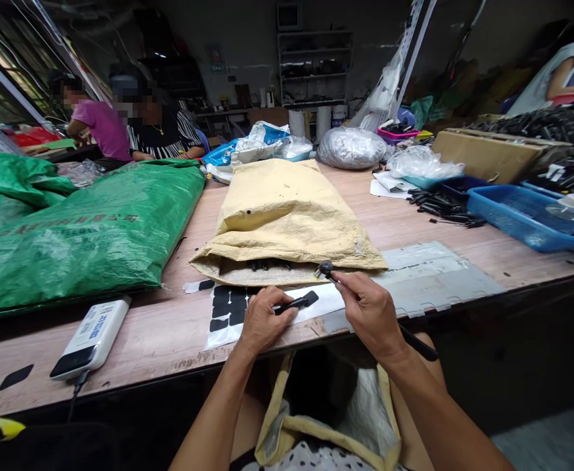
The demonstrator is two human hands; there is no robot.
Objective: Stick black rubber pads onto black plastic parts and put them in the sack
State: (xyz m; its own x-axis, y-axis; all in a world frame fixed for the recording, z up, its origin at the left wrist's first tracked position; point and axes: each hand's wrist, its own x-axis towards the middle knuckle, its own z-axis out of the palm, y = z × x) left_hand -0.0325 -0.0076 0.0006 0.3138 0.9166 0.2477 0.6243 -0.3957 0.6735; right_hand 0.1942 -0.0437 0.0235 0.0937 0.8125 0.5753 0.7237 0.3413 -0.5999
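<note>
Left grip [263,318] pinches slim black part [291,305], tip over black sticker [311,298]; right grip [372,311] closed on round-headed black tool [326,267], head beyond my fingertips.

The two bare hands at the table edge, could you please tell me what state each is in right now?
Left hand: closed on a slim black piece.
Right hand: closed on a dark, round-headed tool.

Black piece [291,305] partly hidden (behind the left hand's fingers [283,300]), details too small
</note>
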